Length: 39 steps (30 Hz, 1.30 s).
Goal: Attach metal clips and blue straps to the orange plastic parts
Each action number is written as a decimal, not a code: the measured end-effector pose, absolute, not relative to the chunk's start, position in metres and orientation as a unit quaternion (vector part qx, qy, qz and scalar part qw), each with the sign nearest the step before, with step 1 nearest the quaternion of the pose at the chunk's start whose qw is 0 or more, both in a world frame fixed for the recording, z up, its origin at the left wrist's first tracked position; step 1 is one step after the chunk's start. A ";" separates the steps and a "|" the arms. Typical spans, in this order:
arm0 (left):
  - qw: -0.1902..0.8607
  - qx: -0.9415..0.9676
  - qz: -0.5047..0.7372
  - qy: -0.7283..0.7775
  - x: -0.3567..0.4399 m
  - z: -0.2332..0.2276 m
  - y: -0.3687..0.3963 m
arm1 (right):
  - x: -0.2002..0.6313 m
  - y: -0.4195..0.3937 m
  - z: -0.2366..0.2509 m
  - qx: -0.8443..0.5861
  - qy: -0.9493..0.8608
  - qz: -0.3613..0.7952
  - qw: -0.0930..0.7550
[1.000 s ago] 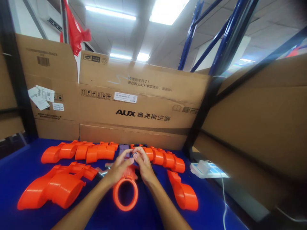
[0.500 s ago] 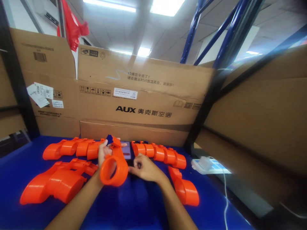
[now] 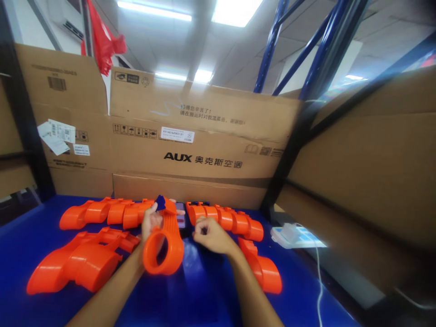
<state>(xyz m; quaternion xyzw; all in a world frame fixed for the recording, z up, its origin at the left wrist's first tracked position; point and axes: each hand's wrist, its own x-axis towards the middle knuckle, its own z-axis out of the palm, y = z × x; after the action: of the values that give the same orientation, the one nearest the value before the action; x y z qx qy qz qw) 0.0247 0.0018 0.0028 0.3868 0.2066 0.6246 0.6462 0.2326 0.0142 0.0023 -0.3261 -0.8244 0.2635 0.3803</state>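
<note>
My left hand (image 3: pixel 148 221) is wrapped round an orange plastic part (image 3: pixel 175 236) with a ribbed stem. Its round open ring faces me at the lower end, and a dark blue piece (image 3: pixel 161 202) shows at its top. Just right of the ring, my right hand (image 3: pixel 215 236) is closed with its fingers curled in; whatever they hold, if anything, is hidden. Behind the held part, a phone-like device with a lit screen (image 3: pixel 180 220) is partly covered.
Rows of similar orange parts lie at back left (image 3: pixel 115 211) and back right (image 3: pixel 226 218). More orange parts rest at front left (image 3: pixel 91 263) and right (image 3: pixel 269 274) on the blue surface (image 3: pixel 190 299). Cardboard (image 3: pixel 204 136) stands behind; a white power strip (image 3: pixel 296 236) with cable sits right.
My right hand has drawn a little to the right, away from the ring, and its fingers are more curled. The orange part in my left hand has shifted slightly right and down.
</note>
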 end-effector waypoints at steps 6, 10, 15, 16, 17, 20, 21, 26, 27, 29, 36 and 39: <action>0.681 0.389 0.586 0.204 0.038 -0.003 -0.007 | 0.244 0.027 0.006 -0.393 -0.703 0.250 0.538; 0.663 0.411 0.584 0.225 0.043 -0.005 -0.005 | 0.235 0.027 0.005 -0.389 -0.634 0.306 0.594; 0.668 0.375 0.597 0.239 0.037 -0.007 0.006 | 0.219 0.013 0.007 -0.309 -0.583 0.471 0.586; 0.673 0.367 0.597 0.237 0.035 -0.007 0.007 | 0.216 0.010 0.007 -0.301 -0.593 0.492 0.561; 0.675 0.361 0.600 0.233 0.034 -0.007 0.009 | 0.214 0.007 0.006 -0.295 -0.609 0.509 0.533; 0.658 0.345 0.629 0.230 0.032 -0.007 0.010 | 0.207 0.000 0.002 -0.276 -0.643 0.524 0.486; 0.653 0.338 0.638 0.230 0.032 -0.006 0.010 | 0.205 -0.001 0.000 -0.272 -0.647 0.520 0.487; 0.675 0.317 0.638 0.195 0.037 -0.004 0.007 | 0.201 0.002 0.000 -0.294 -0.652 0.468 0.518; 0.676 0.313 0.641 0.185 0.039 -0.004 0.006 | 0.202 0.003 0.002 -0.302 -0.654 0.456 0.522; 0.666 0.311 0.655 0.173 0.043 -0.005 0.006 | 0.207 0.006 0.005 -0.310 -0.656 0.433 0.535; 0.585 0.354 0.704 0.191 0.049 -0.017 0.013 | 0.224 0.013 0.008 -0.320 -0.690 0.321 0.565; 0.557 0.370 0.712 0.214 0.049 -0.020 0.014 | 0.226 0.015 0.006 -0.314 -0.707 0.307 0.555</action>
<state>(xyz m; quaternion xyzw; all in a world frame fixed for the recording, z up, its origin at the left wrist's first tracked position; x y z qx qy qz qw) 0.0490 0.0137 -0.0201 0.3702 0.2140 0.7124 0.5565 0.2255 0.0153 0.0056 -0.3137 -0.7068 0.3071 0.5547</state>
